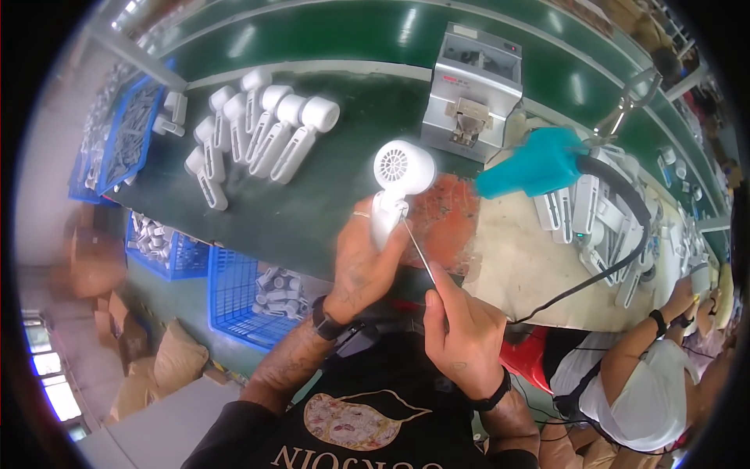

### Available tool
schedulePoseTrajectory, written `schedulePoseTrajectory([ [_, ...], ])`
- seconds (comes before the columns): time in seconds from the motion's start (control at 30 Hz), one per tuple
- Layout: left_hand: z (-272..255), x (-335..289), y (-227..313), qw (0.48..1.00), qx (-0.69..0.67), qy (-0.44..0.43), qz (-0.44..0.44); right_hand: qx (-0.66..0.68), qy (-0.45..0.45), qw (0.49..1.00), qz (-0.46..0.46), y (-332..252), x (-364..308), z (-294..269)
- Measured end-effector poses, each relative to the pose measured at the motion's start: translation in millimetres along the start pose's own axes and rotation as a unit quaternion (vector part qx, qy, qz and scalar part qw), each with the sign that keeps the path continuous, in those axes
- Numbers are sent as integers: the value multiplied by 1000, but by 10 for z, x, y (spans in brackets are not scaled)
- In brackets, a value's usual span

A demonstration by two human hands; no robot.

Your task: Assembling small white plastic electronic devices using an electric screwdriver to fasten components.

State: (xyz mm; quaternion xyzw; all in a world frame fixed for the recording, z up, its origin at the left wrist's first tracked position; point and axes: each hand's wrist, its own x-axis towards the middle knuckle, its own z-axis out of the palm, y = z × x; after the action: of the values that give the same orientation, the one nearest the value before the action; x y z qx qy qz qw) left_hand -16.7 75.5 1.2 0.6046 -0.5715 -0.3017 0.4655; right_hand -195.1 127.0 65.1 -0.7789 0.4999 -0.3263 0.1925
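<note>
Holds the white fan (398, 187) in the left hand (363, 264), closed around its handle (383, 221), over the bench (312, 207) and near the red patch (449, 227). Pinches a thin metal tool (419, 251) in the right hand (469, 332), pointed at the handle's top; cannot tell whether touching. Apparently works at that joint; next, likely calls for a steady fan and fine control.
</note>
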Motion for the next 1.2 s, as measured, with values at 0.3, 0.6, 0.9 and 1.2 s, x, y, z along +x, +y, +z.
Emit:
schedulePoseTrajectory([
  [0.3, -106, -10, 6, 975, -192, -46, -102, -18, 58, 997, 47, 328, -199, -43],
  [0.6, -361, 226, 21, 905, -363, -79, -207, -140, -45, 981, 130, 657, -202, 182],
  [0.9, -287, 211, -14, 991, -64, -100, -60, 94, 194, 971, 105, 861, 546, -108],
  [1.2, -432, 291, 156, 992, 34, -109, 48, 361, 133, 918, 93, 728, 1019, -52],
])
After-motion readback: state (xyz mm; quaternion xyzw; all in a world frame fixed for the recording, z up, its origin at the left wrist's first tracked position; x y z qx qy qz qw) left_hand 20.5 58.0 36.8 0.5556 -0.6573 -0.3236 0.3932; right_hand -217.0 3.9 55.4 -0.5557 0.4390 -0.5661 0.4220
